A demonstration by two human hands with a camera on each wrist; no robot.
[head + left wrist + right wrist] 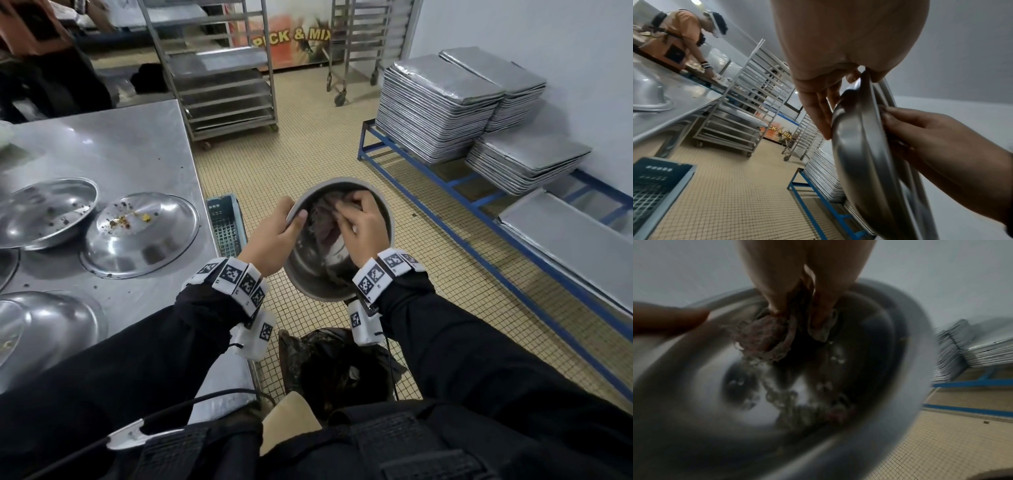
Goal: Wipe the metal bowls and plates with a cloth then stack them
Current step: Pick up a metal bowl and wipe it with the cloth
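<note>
I hold a metal bowl [373, 274] tilted over the floor, beside the steel table [137, 144]. My left hand [291, 214] grips its left rim, thumb inside and fingers behind. My right hand [352, 212] presses a crumpled greyish cloth [323, 219] against the inner wall. From the left wrist the bowl [857, 146] shows edge-on, the left hand's fingers [818, 110] on its outside. The right wrist view is blurred: my fingers bunch the cloth [764, 337] inside the bowl [900, 353]. Two dirty metal plates [140, 236] [44, 212] lie on the table.
An upturned bowl [54, 325] sits at the table's near left. Below my arms stands a dark bin bag [335, 370], with a grey crate [226, 222] by the table edge. Tray stacks [438, 109] rest on a blue frame [479, 209]; wheeled racks [222, 68] stand behind. Another person [680, 40] works far off.
</note>
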